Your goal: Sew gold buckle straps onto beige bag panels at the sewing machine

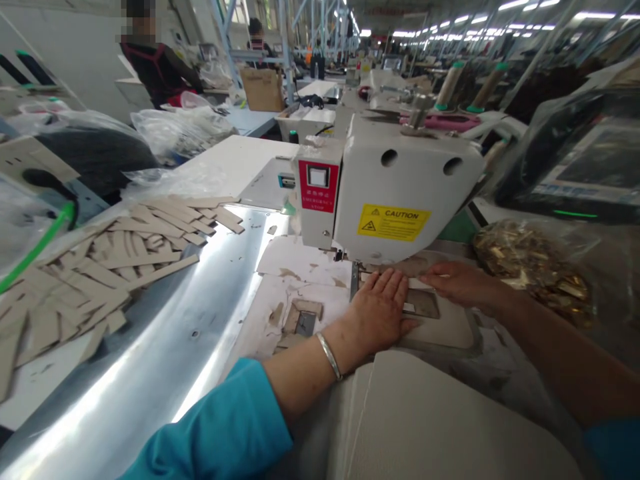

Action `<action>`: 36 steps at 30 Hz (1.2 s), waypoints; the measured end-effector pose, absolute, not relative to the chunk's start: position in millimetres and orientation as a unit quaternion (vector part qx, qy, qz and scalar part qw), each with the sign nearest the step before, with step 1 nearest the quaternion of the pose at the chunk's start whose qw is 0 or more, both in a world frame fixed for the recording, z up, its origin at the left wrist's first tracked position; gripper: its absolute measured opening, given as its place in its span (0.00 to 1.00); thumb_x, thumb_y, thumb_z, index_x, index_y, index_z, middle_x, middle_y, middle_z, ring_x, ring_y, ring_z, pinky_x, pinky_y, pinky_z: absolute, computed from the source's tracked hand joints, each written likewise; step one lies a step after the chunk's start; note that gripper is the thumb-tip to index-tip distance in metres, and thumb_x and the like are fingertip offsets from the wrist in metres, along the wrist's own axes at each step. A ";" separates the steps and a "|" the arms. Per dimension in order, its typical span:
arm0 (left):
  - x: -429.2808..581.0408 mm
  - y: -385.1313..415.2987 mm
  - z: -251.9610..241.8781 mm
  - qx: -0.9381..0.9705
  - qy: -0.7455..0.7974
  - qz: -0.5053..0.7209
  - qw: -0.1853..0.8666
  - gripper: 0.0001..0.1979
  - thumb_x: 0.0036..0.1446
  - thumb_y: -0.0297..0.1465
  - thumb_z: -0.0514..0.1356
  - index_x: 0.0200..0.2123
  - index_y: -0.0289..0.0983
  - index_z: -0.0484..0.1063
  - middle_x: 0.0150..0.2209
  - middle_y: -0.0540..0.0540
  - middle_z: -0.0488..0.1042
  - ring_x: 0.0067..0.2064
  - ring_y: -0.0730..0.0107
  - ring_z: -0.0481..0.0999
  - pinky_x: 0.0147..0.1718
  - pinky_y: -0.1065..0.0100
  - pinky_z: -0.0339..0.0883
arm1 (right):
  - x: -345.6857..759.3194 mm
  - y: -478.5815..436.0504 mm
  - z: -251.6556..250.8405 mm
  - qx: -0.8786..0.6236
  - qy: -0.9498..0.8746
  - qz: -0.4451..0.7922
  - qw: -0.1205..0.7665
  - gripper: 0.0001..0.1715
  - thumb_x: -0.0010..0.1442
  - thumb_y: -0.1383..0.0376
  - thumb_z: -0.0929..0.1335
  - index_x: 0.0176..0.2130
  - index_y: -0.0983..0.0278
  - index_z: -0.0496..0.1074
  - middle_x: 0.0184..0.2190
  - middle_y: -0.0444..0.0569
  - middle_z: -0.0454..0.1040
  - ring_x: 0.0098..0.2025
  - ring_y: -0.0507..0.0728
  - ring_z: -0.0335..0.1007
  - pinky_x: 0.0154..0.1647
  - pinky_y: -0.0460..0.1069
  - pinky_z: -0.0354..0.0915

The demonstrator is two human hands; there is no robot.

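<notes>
My left hand (383,307) lies flat, fingers stretched out, on a beige piece of material (445,330) under the head of a white sewing machine (400,190). A silver bangle sits on that wrist. My right hand (457,281) rests on the same piece just right of the needle area, fingers extended and pressing down. A metal clamp frame (423,303) lies between the two hands. A larger beige panel (430,420) spreads toward me below the hands.
Several tan cardboard strips (100,267) are piled on the shiny metal table (200,320) at left. A bag of gold metal parts (535,267) sits at right. Plastic bags (180,130) and other people stand at the back left.
</notes>
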State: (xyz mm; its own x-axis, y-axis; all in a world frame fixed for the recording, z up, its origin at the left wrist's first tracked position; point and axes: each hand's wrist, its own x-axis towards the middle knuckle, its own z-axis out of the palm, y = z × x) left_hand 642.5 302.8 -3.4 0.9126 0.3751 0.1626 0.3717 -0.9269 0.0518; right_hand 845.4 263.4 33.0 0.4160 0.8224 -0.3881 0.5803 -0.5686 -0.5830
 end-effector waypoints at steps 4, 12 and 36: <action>640.5 307.1 -1.3 0.980 0.181 0.076 0.021 0.36 0.67 0.49 0.46 0.67 0.26 0.54 0.69 0.37 0.53 0.70 0.55 0.52 0.67 0.55 0.47 | 834.4 258.3 31.3 -0.823 -0.424 0.319 0.201 0.17 0.56 0.53 0.67 0.28 0.63 0.69 0.15 0.42 0.62 0.16 0.49 0.52 0.16 0.45 0.49; 639.8 302.3 -4.4 0.975 0.205 0.077 0.026 0.38 0.66 0.50 0.48 0.67 0.25 0.54 0.69 0.36 0.51 0.70 0.54 0.50 0.68 0.55 0.47 | 836.1 243.4 21.6 -0.804 -0.425 0.331 0.253 0.18 0.60 0.53 0.64 0.31 0.65 0.70 0.18 0.44 0.63 0.20 0.50 0.55 0.20 0.46 0.51; 630.7 300.4 4.2 0.968 0.244 0.046 0.031 0.41 0.64 0.51 0.53 0.65 0.20 0.55 0.67 0.26 0.54 0.68 0.44 0.56 0.64 0.52 0.53 | 842.3 262.0 35.2 -0.803 -0.412 0.379 0.206 0.19 0.54 0.51 0.70 0.26 0.63 0.67 0.13 0.39 0.60 0.13 0.45 0.48 0.11 0.42 0.42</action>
